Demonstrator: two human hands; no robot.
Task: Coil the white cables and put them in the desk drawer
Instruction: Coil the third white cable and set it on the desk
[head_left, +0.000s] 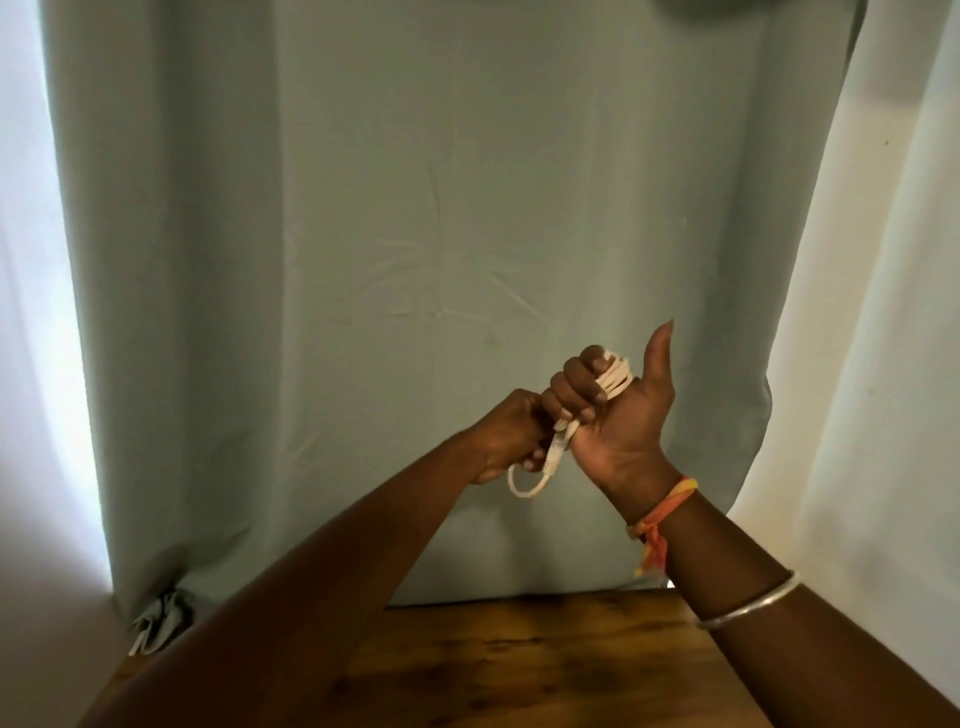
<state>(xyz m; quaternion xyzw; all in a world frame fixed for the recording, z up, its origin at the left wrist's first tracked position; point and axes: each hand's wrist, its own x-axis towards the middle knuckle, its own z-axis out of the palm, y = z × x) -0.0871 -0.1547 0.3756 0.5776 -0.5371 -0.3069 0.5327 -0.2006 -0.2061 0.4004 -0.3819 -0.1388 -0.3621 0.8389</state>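
Right hand: my right hand (623, 421) is raised with the palm toward me, thumb (658, 348) sticking straight up, fingers (574, 387) curled in and gripping the coil.
White cable: the white cable (615, 379) is wound in several turns round the curled right fingers, bunched between the knuckles and the base of the thumb. I can't count the turns.
Left hand: my left hand (506, 436) is just beside the right one and touching it, fingers closed round the loose end of the cable. The exact pinch is hidden behind the knuckles.
Loose end: a short loop (522, 488) hangs under the left hand and curves back up to a plug (554, 458), which sits between the two hands at the heel of the right palm.
Cable location: all I see of it is in my hands, held in the air over the far edge of the desk, not touching the desk.
Desk: brown wooden desk (519, 665) at the bottom of view, with both forearms crossing above it.
Wrist items: orange and yellow thread band (665, 501) on the right wrist, silver bangle (748, 605) further down that forearm.
Background: pale green curtain (415, 208) behind the hands, brighter white fabric on either side, and a knotted bit of the green cloth (156, 623) at lower left.
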